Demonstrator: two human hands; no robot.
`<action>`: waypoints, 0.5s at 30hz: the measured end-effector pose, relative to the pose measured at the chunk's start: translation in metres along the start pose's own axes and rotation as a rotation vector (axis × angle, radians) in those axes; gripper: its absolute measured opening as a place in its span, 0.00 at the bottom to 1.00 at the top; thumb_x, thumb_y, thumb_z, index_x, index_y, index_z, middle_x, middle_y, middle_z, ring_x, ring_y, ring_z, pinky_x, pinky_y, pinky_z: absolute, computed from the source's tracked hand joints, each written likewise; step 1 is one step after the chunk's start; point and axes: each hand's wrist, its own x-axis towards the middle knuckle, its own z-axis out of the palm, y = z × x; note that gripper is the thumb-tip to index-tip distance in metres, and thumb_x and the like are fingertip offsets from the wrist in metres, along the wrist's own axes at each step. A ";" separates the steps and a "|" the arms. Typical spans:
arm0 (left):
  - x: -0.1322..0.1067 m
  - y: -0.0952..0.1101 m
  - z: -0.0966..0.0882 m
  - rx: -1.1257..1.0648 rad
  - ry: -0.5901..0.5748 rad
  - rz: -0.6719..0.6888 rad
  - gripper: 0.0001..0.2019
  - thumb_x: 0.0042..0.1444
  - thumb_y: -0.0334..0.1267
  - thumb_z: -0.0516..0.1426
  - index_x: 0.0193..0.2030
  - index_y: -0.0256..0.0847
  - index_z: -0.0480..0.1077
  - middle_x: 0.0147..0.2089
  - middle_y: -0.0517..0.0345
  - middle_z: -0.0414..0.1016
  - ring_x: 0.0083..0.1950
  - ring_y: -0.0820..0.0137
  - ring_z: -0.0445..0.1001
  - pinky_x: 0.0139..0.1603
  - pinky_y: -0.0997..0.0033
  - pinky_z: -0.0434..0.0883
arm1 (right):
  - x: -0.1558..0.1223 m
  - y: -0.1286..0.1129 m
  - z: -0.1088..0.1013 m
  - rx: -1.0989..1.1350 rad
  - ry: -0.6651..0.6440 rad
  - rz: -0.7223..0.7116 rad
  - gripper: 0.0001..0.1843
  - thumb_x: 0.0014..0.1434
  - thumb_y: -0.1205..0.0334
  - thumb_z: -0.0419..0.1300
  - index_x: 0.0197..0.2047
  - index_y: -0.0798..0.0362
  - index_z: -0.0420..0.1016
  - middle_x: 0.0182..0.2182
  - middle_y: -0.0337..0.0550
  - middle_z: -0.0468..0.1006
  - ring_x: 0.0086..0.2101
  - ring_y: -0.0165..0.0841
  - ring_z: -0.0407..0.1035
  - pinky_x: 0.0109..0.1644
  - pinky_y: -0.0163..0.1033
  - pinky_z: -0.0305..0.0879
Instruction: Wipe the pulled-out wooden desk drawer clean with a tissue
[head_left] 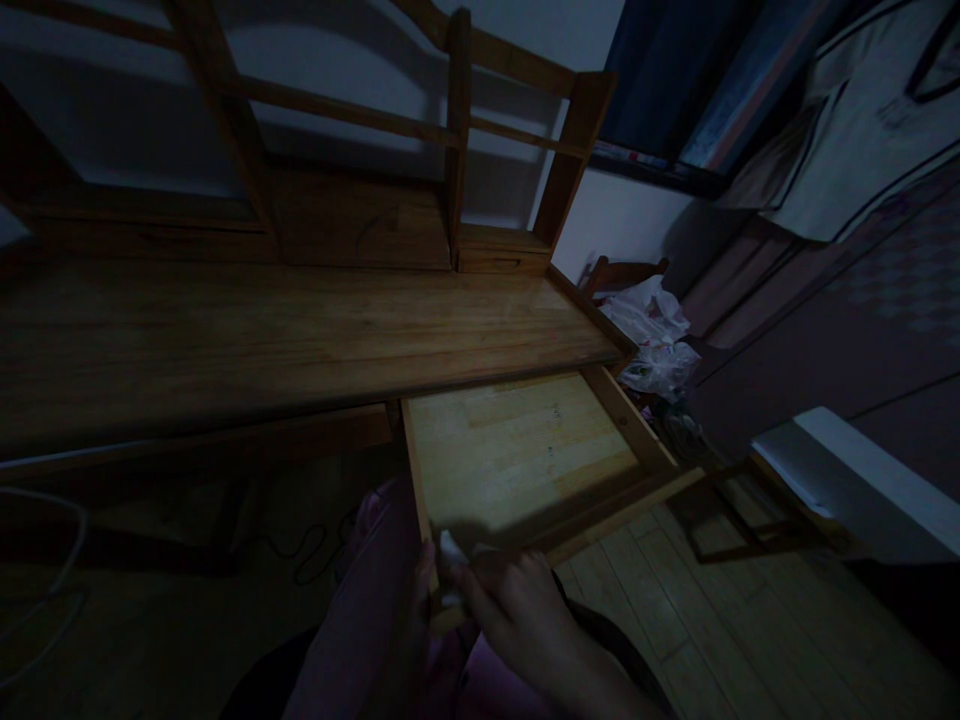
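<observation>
A wooden drawer (pixel 517 450) is pulled out from under the desk, its pale bottom bare apart from a few small dark marks. In the drawer's near left corner, my right hand (pixel 517 595) is closed around a white cloth (pixel 448 548), perhaps a tissue; only a bit sticks out past the fingers. Along the outside of the drawer's left wall lies my left hand (pixel 421 590), its fingers at the wall's upper edge. Dim light hides most of that hand.
The wooden desk (pixel 300 325) carries a shelf unit (pixel 360 215) at its back. Plastic bags (pixel 649 310) sit on a chair to the right. A stool (pixel 735 510) with a white box-like thing (pixel 862 470) stands farther right. Cables (pixel 300 555) lie below the desk.
</observation>
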 end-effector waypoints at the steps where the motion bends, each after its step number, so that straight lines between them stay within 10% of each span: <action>1: -0.001 0.002 0.002 0.003 -0.011 -0.016 0.24 0.48 0.35 0.65 0.54 0.52 0.76 0.55 0.55 0.80 0.65 0.49 0.71 0.56 0.57 0.78 | -0.002 0.002 -0.002 0.046 -0.002 -0.018 0.26 0.75 0.54 0.45 0.34 0.52 0.80 0.30 0.40 0.82 0.31 0.28 0.75 0.35 0.34 0.58; 8: 0.038 0.002 0.014 -0.441 -0.119 -0.421 0.15 0.59 0.41 0.55 0.45 0.50 0.82 0.46 0.53 0.85 0.55 0.55 0.80 0.48 0.60 0.80 | -0.009 0.009 -0.014 0.218 -0.047 0.015 0.32 0.75 0.49 0.41 0.38 0.51 0.84 0.30 0.40 0.83 0.30 0.29 0.75 0.36 0.33 0.62; 15: -0.013 -0.008 0.021 -0.494 -0.311 -0.513 0.18 0.64 0.48 0.58 0.57 0.43 0.71 0.57 0.48 0.76 0.53 0.63 0.77 0.52 0.56 0.77 | -0.007 0.013 -0.023 0.254 -0.046 0.041 0.27 0.74 0.52 0.45 0.40 0.48 0.85 0.29 0.36 0.83 0.28 0.27 0.75 0.34 0.32 0.59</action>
